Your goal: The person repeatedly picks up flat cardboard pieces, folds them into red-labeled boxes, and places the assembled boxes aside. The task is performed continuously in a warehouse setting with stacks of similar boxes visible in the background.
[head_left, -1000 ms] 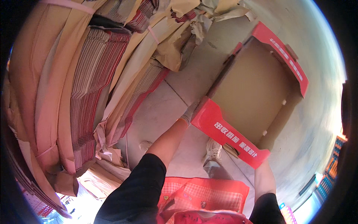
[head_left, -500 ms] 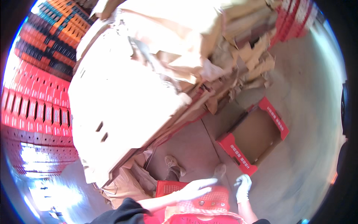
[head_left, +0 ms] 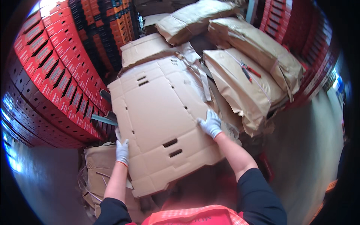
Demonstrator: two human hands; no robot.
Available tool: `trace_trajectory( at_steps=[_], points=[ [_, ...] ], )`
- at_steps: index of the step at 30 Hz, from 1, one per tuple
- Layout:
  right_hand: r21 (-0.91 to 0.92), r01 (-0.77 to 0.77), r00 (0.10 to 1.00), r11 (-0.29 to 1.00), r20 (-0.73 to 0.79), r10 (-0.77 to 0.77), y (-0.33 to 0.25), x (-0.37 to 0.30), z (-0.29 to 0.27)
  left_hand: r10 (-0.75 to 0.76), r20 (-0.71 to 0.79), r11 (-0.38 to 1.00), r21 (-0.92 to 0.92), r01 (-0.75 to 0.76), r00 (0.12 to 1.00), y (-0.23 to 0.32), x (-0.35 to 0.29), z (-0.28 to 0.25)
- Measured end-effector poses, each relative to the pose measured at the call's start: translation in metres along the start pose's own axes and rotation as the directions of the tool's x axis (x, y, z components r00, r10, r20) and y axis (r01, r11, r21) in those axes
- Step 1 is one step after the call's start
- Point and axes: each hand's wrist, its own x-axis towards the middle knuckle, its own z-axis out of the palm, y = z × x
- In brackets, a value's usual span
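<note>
A flat, unfolded brown cardboard box blank point(head_left: 157, 108) with slotted holes lies tilted in front of me. My left hand point(head_left: 122, 150), in a pale glove, grips its left edge with the thumb on top. At the right edge my right hand point(head_left: 211, 125), gloved too, holds the blank with thumb and fingers spread over the border. Fingers beneath the cardboard are partly hidden. Beyond the blank, red-handled pliers point(head_left: 247, 72) rest on a paper-wrapped bundle point(head_left: 236, 86).
More paper-wrapped bundles point(head_left: 198, 18) lie behind. Tall stacks of red boxes point(head_left: 56, 71) stand on the left, beside black and orange crates point(head_left: 103, 33). Red stacks point(head_left: 281, 26) rise at the far right. Torn brown paper point(head_left: 99, 161) and straps lie low on the left.
Both hands have moved from near my body onto opposite edges of the cardboard blank. My view has shifted, and the open red box on the floor no longer shows.
</note>
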Motion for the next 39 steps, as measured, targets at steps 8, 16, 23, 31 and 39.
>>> trace_trajectory(
  at_steps=[8,16,23,31,39],
  points=[
    [0.099,-0.109,0.979,0.989,0.184,0.090,-0.028,0.010,-0.049,-0.005,0.127,0.891,-0.450,0.063,0.992,0.052,-0.026,-0.026],
    [0.601,-0.606,0.706,0.520,0.708,0.005,-0.006,0.004,-0.090,0.108,0.565,0.718,-0.613,0.330,0.818,0.091,-0.016,-0.049],
    [-0.082,0.438,0.891,0.895,0.173,-0.420,-0.127,-0.086,0.024,0.466,-0.017,0.474,0.849,-0.234,0.884,0.053,-0.057,0.134],
    [-0.093,0.823,0.539,0.561,-0.189,-0.821,0.032,0.018,-0.084,0.714,0.662,-0.226,0.526,-0.820,0.228,0.065,-0.071,-0.078],
    [0.160,0.919,0.375,0.361,-0.071,-0.924,-0.044,0.006,-0.104,0.686,0.601,0.200,0.386,-0.901,0.410,0.147,-0.093,-0.002]
  ],
)
